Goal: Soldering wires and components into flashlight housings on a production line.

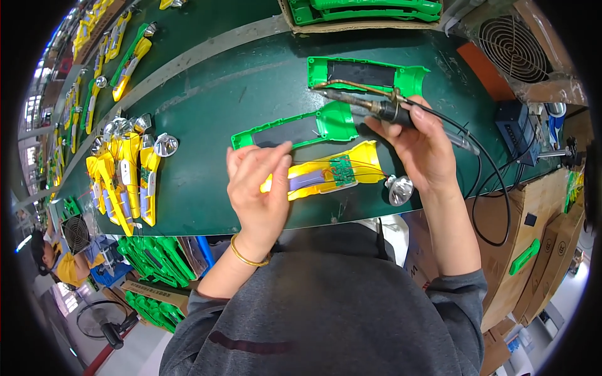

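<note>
Probably assembly workshop: soldering iron [370,105], flashlight casings [122,178].

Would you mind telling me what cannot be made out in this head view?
- Left end of the yellow torch half: hidden by the left hand.
- What the left fingertips pinch: too small.
- Soldering iron grip: covered by the right hand.
- Green shells in the cardboard box: cut off by the top edge.

A yellow plastic flashlight half-shell with a green circuit board [326,175] is laid on the dark green work table [251,88], near the front edge. Just beyond it a green plastic housing half [295,130] is placed, and farther right a second green housing half [367,74]. A silver round reflector [400,190] is set right of the yellow shell. A cluster of yellow assembled shells [125,178] is gathered far left
</note>
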A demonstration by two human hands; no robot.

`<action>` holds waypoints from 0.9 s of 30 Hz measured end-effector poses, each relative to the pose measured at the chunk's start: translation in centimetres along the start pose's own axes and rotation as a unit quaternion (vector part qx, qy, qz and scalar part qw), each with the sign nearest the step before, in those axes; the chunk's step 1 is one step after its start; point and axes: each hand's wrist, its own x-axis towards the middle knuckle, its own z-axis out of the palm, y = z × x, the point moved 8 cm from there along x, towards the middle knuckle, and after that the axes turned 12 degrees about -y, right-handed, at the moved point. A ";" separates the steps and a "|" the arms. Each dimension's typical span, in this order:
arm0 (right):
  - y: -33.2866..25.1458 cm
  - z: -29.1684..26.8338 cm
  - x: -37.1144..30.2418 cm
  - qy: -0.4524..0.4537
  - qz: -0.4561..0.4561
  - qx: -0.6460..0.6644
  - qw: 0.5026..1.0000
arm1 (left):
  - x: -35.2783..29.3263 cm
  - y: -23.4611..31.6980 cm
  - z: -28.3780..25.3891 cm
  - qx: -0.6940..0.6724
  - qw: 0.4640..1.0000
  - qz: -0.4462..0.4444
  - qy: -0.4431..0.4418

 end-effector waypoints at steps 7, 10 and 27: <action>1.1 -1.7 -1.1 0.037 0.007 0.048 0.998 | 0.3 -2.4 0.4 -0.217 0.970 -0.101 -0.049; 0.3 -1.0 -4.8 0.059 -0.013 0.054 0.997 | 0.8 -1.5 0.3 -0.218 0.967 -0.052 -0.119; 0.5 3.0 -2.8 0.008 0.089 -0.313 0.945 | 4.7 -0.7 1.7 0.194 0.906 0.025 -0.376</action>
